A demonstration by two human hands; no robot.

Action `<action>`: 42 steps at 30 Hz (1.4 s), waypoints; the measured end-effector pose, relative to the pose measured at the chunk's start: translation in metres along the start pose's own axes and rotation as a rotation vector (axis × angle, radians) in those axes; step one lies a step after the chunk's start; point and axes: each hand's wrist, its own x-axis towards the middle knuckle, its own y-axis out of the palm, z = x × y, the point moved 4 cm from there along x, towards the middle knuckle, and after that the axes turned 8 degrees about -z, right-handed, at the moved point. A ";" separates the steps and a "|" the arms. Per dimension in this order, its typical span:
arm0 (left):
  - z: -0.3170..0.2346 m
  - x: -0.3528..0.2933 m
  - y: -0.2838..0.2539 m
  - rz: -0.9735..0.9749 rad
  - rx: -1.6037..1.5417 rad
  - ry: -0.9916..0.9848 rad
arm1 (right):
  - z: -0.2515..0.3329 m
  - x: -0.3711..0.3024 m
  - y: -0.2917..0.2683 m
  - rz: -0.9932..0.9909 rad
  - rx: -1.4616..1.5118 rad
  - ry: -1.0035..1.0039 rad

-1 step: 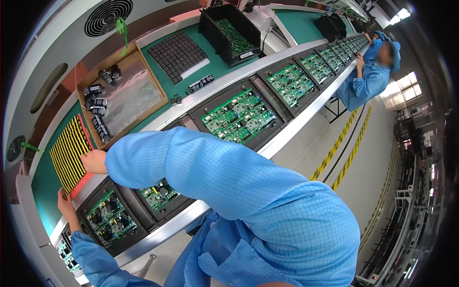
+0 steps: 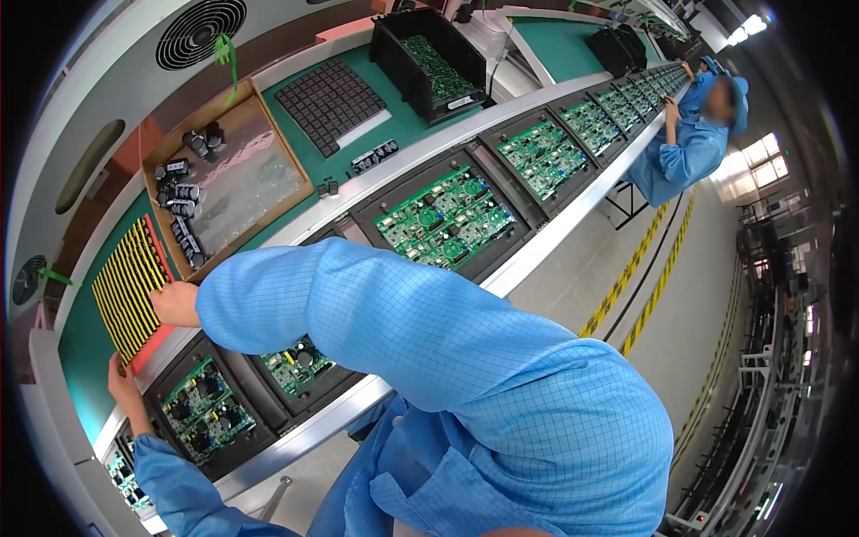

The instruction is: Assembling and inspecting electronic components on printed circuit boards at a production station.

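Note:
A block of yellow parts in rows with dark lines between point(image 2: 130, 286) lies on a red sheet point(image 2: 161, 338) at the far left of the bench. My right hand point(image 2: 176, 304) reaches across to the block's right side, its fingers curled against the rows. At the near corner of the block is my left hand point(image 2: 123, 383), thumb and fingertips drawn together at the edge. What either hand pinches is too small to make out. Just below my hands, a black carrier point(image 2: 255, 430) bears a green circuit board point(image 2: 208, 407) with dark and yellow parts.
Beyond my right forearm stands a cardboard box point(image 2: 291, 161) with black capacitors point(image 2: 183, 192) and clear plastic. Farther along are a grid of dark parts point(image 2: 331, 98) and a black bin point(image 2: 389, 54) of green pieces. Boards in carriers line the rail point(image 2: 537, 246); a co-worker point(image 2: 684, 161) stands far right.

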 end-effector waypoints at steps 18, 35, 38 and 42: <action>-0.012 0.001 0.002 -0.033 -0.051 0.174 | -0.019 0.008 -0.036 0.089 0.203 0.106; -0.174 0.023 -0.068 -0.333 -0.537 0.094 | -0.229 -0.302 -0.453 0.169 0.078 0.786; -0.325 -0.008 -0.054 -0.075 -0.650 0.205 | -0.234 -0.341 -0.433 0.233 0.165 0.831; -0.505 -0.067 0.013 0.300 -0.683 0.367 | -0.246 -0.352 -0.417 0.150 0.175 0.777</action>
